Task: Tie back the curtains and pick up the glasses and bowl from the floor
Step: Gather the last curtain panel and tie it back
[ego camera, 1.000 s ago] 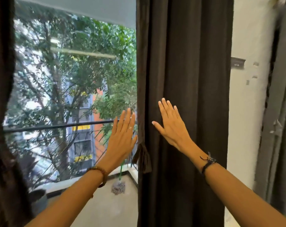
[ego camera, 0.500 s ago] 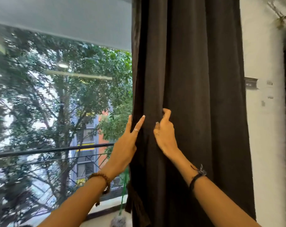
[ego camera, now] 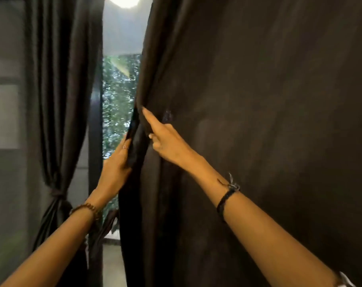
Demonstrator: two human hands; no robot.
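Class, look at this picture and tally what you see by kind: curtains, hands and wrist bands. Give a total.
Curtains: 2, the tied left curtain and the loose right curtain
Hands: 2, left hand and right hand
Wrist bands: 2, beaded bracelet and black cord band
Total: 6

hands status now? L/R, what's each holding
Left hand: grips the inner edge of the right curtain.
Right hand: on the same curtain, index finger extended; whether it pinches a fold cannot be told.

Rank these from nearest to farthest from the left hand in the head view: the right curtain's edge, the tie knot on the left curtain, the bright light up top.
1. Right curtain's edge: gripped by the left hand.
2. Tie knot: lower left, on the left curtain.
3. Bright light: top of the view, above the gap.
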